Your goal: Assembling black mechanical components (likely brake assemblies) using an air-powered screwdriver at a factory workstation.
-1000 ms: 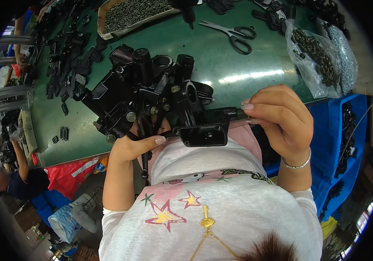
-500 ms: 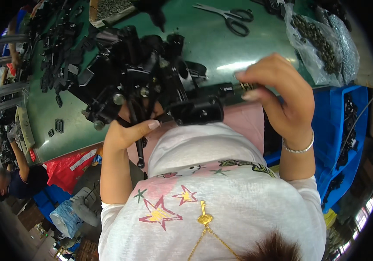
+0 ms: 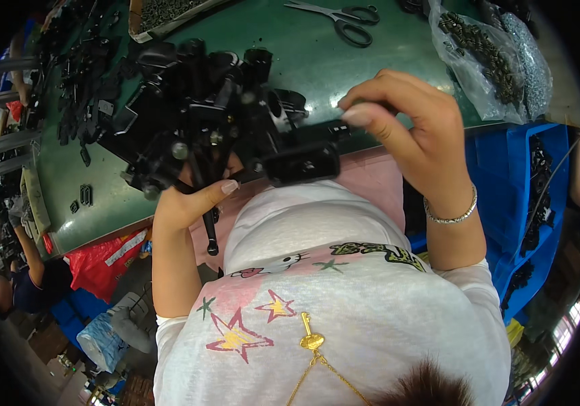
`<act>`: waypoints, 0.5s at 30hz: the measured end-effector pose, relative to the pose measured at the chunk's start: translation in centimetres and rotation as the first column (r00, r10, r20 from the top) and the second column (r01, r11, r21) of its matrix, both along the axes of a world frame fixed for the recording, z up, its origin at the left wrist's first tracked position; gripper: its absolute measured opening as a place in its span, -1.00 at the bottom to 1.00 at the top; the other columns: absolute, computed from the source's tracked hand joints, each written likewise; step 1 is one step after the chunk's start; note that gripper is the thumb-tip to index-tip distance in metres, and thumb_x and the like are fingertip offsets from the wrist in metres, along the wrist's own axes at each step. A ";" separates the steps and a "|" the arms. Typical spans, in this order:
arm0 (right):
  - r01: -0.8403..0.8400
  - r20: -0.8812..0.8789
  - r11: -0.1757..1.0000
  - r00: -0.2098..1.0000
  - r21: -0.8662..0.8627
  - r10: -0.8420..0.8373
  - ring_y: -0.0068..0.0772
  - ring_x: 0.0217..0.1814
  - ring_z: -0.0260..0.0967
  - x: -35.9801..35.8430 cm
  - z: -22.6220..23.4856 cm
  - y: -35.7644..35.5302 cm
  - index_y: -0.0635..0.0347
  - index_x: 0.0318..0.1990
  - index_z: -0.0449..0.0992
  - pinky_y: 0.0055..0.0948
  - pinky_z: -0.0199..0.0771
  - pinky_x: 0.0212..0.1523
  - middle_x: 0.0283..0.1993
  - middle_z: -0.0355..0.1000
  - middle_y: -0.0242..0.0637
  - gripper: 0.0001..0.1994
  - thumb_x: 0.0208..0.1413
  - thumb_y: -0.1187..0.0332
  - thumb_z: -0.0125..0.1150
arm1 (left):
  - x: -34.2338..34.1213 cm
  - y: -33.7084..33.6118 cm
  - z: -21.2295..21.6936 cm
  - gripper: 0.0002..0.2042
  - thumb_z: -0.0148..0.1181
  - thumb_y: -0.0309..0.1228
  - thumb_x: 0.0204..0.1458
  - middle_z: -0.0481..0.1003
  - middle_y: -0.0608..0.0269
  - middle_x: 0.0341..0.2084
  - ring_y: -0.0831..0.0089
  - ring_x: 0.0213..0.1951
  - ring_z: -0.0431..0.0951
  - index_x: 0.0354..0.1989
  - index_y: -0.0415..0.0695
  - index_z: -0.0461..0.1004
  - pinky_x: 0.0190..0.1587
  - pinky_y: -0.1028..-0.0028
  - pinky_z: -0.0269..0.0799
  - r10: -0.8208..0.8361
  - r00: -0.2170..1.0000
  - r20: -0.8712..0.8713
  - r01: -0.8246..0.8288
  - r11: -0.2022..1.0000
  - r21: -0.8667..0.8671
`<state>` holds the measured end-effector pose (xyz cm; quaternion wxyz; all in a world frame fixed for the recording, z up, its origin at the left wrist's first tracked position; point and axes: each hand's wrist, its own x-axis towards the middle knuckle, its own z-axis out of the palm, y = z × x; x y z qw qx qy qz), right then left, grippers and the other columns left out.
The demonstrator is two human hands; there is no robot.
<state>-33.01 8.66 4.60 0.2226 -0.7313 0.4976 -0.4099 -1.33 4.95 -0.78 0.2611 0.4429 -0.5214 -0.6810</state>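
Observation:
My left hand [image 3: 185, 204] is closed around a bulky black mechanical assembly [image 3: 191, 115], thumb on its near side and the other fingers mostly hidden behind. Dark round caps, bolt heads and several arms stick out of it. One thin black lever [image 3: 210, 233] hangs down past my thumb. On the assembly's right side is a rectangular black block [image 3: 301, 164], with a short stub [image 3: 338, 128] beside it. My right hand [image 3: 415, 125] pinches just beyond that stub, thumb against fingers; whatever lies between the fingertips is hidden.
Scissors [image 3: 345, 20] lie on the green table [image 3: 296, 64]. A clear bag [image 3: 483, 57] of small brassy parts sits far right, above blue bins [image 3: 554, 176]. A box of small parts [image 3: 168, 15] and black pieces [image 3: 90, 88] are left. Another person [image 3: 26, 277] works far left.
My right hand has moved left and slightly up to the stub's end; the small brassy piece seen at its fingertips is now hidden. The assembly has shifted slightly left in view.

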 end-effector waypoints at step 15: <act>-0.278 0.772 0.896 0.627 0.346 -0.103 -0.64 -0.38 0.44 -0.8 -2.9 1.8 0.30 -0.15 0.61 -0.63 0.54 -0.33 -0.30 0.53 -0.40 -0.85 0.19 0.43 0.27 | -0.1 0.1 0.6 -0.72 0.37 -0.56 -0.06 0.46 0.33 -0.52 0.58 -0.54 0.42 -0.15 -0.28 0.50 -0.51 0.56 0.31 -0.089 0.996 -0.031 0.090 0.995 0.041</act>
